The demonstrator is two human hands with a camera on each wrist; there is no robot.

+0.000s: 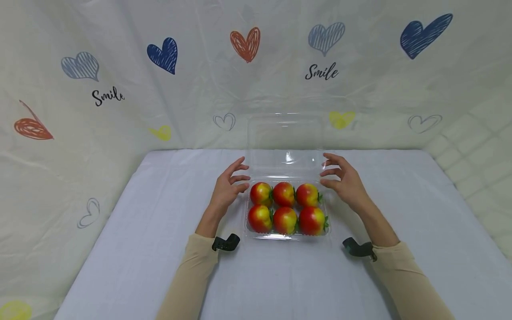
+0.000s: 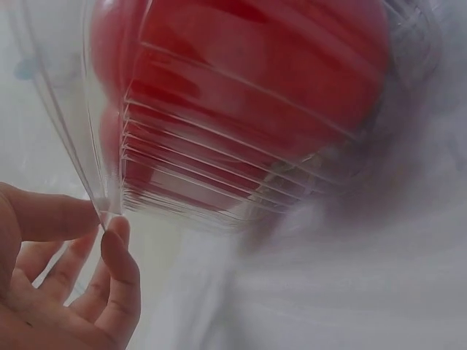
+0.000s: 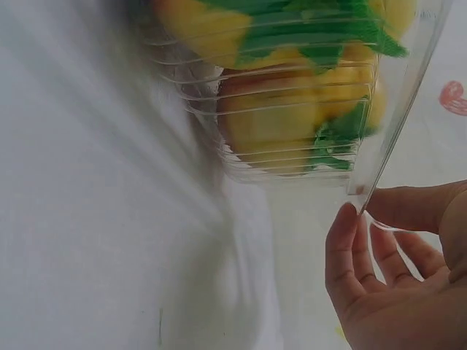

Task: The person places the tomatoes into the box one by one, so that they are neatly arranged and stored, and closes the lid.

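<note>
A clear plastic clamshell container sits on the table, its lid raised up at the back. Inside, in two rows, are several red-and-yellow fruits with green leaves. My left hand is at the container's back left corner; in the left wrist view its thumb and index finger pinch the thin plastic edge. At the back right corner, my right hand likewise pinches the edge between thumb and index finger. The other fingers of both hands are loosely bent.
A white cloth covers the table, whose back edge meets a pale curtain printed with hearts and "Smile". Dark wrist-worn mounts sit at both sleeve cuffs, in front of the container's sides.
</note>
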